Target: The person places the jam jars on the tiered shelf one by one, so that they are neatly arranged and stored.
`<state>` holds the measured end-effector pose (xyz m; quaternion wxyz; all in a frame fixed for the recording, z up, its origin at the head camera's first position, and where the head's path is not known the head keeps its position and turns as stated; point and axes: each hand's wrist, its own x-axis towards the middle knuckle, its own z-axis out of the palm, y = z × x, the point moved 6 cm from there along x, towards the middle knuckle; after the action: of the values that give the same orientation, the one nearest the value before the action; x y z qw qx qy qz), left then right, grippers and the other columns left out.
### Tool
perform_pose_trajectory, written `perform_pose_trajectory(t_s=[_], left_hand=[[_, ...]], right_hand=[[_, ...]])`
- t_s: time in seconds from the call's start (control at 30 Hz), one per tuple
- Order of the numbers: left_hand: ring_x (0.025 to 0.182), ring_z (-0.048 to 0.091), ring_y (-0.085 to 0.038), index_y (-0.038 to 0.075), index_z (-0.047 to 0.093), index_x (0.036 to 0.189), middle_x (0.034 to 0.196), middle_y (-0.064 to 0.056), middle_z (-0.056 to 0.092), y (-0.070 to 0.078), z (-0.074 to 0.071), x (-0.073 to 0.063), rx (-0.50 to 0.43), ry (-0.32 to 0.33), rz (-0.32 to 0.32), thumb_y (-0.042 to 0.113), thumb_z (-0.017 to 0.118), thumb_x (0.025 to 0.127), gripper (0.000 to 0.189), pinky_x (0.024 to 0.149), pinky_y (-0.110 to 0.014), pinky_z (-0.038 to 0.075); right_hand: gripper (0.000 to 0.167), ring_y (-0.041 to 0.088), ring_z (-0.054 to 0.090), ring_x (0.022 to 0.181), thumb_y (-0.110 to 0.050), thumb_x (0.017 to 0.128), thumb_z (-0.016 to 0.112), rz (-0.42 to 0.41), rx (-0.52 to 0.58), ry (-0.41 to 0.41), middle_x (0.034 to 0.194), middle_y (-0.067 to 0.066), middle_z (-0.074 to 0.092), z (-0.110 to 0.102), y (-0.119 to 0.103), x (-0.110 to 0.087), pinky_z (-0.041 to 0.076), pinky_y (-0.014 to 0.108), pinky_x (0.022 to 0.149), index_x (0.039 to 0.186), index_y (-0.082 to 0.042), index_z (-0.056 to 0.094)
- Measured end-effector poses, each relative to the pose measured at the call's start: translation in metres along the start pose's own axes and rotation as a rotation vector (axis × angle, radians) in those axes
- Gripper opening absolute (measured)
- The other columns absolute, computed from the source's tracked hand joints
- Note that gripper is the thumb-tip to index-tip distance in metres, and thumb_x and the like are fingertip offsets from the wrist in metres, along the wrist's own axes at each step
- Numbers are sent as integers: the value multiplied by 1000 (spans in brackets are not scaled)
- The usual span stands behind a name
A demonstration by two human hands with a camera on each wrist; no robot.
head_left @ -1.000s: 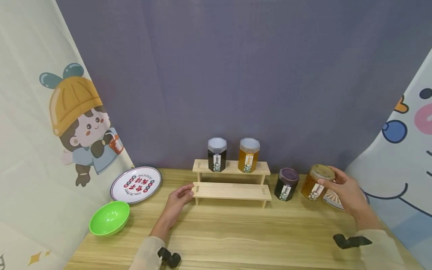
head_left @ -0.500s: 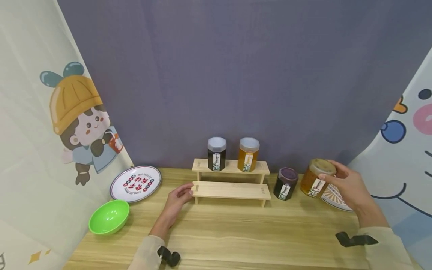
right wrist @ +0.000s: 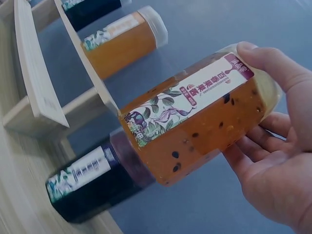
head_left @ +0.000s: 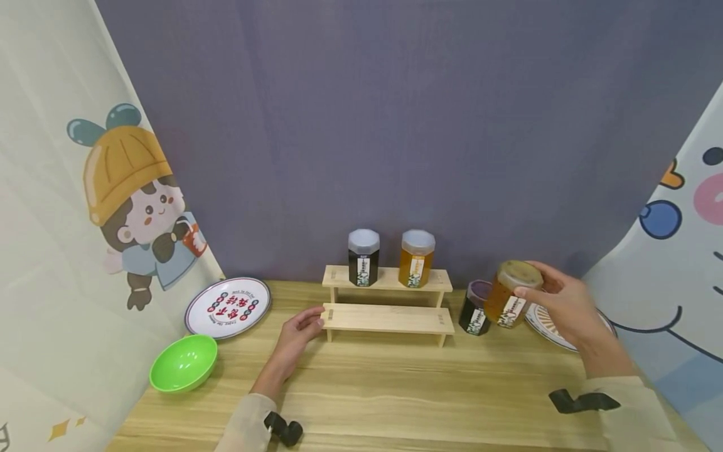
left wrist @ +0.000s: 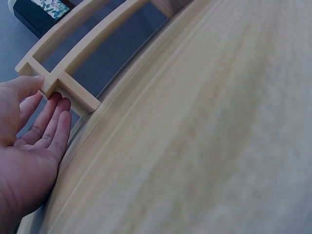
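Observation:
My right hand (head_left: pixel 567 307) grips a jar of orange preserve with dark seeds (head_left: pixel 499 301) near its lid, thumb on one side and fingers on the other. In the right wrist view the jar (right wrist: pixel 195 117) is tilted, its base overlapping a dark jar with a purple lid (right wrist: pixel 92 178) that stands on the table. At the left end of the two-step wooden rack (head_left: pixel 390 318), my left hand (head_left: pixel 295 336) pinches the lower step. The left wrist view shows the thumb (left wrist: pixel 30 85) over that step's end and fingers beneath it.
A dark jar (head_left: pixel 363 263) and an amber jar (head_left: pixel 416 267) stand on the rack's upper step. To the left lie a white plate with red lettering (head_left: pixel 257 312) and a green bowl (head_left: pixel 183 364). Another plate (head_left: pixel 550 329) sits partly behind the right hand.
My right hand has lifted the orange jar and carried it left, where it now partly overlaps the purple-lidded jar. The left hand stays at the rack's end.

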<state>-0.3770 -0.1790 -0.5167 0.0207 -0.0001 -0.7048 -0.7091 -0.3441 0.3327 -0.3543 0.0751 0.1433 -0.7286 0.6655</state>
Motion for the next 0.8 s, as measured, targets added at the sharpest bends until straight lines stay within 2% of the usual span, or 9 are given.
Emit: perform_pose_trajectory(t_s=[0.37,0.6,0.8], left_hand=[[107,64,-12,6,64,137,132,-17,64,-1,-1,1,-12,3,-1,11,69,98,40,92,-22,58],[104,65,-10,3,65,136,129,-17,64,-2,0,1,-29,1,13,9,69,98,39,90,-21,58],[105,64,-11,4,64,136,130,-17,64,-1,0,0,-12,7,18,12,70,98,40,90,-20,58]], right_hand=[[55,2,68,108,7,93,70,-54,68,-63,123,-11,70,44,-4,11,58,14,87,144,-2,54],[54,2,68,103,1,93,73,-44,-5,-74,120,-14,71,64,-5,16,57,15,85,144,-3,55],[61,3,68,105,-5,93,76,-24,-20,-100,122,-14,69,86,-1,21,59,17,84,148,-3,51]])
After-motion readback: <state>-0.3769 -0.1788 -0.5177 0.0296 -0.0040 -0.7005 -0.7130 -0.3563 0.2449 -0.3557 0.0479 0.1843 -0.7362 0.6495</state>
